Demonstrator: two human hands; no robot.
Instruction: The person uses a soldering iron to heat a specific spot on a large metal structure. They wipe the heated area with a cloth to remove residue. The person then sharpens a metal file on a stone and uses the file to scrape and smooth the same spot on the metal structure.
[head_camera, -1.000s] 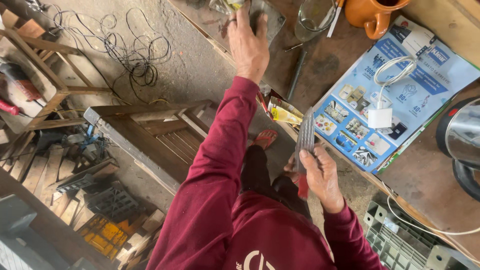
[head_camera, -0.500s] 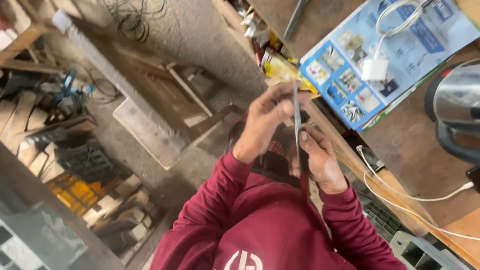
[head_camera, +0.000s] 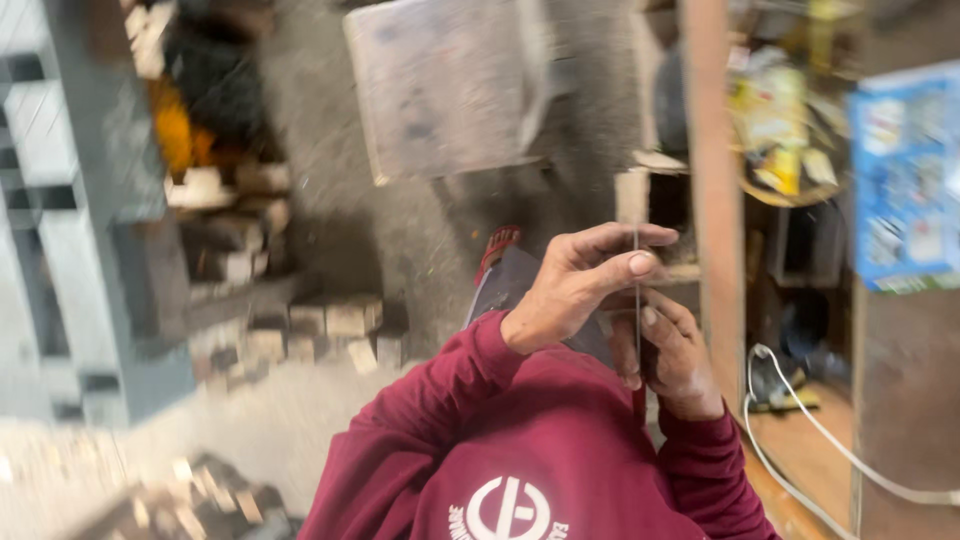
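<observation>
Both my hands are up in front of my chest, in maroon sleeves. A thin flat metal strip (head_camera: 637, 262) stands upright between them, seen edge-on as a narrow line. My left hand (head_camera: 580, 285) pinches its upper part with thumb and fingers. Just below and to the right, my right hand (head_camera: 676, 358) grips its lower part. The strip's bottom end is hidden behind my hands and sleeve. The picture is blurred by motion.
A wooden bench edge (head_camera: 711, 200) runs upright at the right, with a blue printed box (head_camera: 905, 180) and a white cable (head_camera: 810, 425) beyond it. On the concrete floor lie a grey board (head_camera: 450, 90), wood offcuts (head_camera: 300, 320) and a grey metal frame (head_camera: 60, 200). My red sandal (head_camera: 497, 250) shows below my hands.
My left hand came back from the far bench and joined the right hand on the strip. The view swung away from the bench toward the floor.
</observation>
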